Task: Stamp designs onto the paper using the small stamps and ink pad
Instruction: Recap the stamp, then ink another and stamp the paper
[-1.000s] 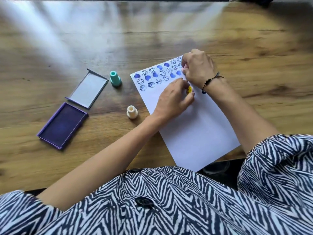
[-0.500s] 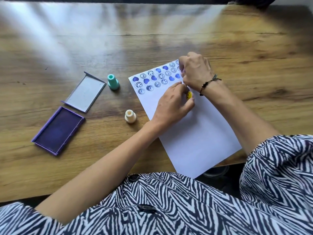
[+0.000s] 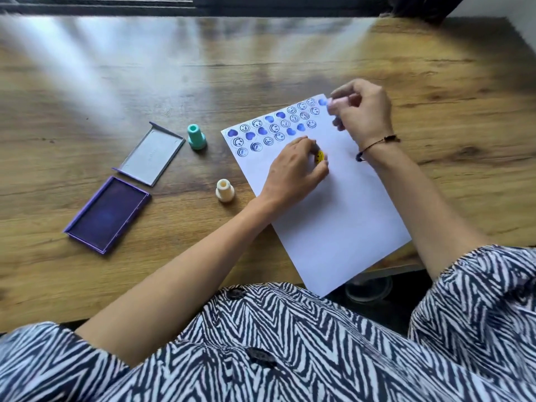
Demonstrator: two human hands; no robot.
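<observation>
A white sheet of paper (image 3: 333, 216) lies tilted on the wooden table, with rows of blue hearts and smiley prints (image 3: 272, 129) along its top edge. My left hand (image 3: 295, 169) rests on the paper, shut on a small yellow stamp (image 3: 319, 156). My right hand (image 3: 362, 111) hovers over the paper's top right corner, fingers pinched around something small and blurred. A teal stamp (image 3: 196, 137) and a cream stamp (image 3: 224, 190) stand left of the paper. The open purple ink pad (image 3: 107, 214) lies further left.
The ink pad's grey lid (image 3: 152, 153) lies beside the pad. The table's near edge runs just under my arms. A round dark object (image 3: 367, 288) sits below the table edge by the paper's lower corner.
My right hand has lifted off the paper's top rows and moved up and right, uncovering more prints. My left hand stays on the yellow stamp.
</observation>
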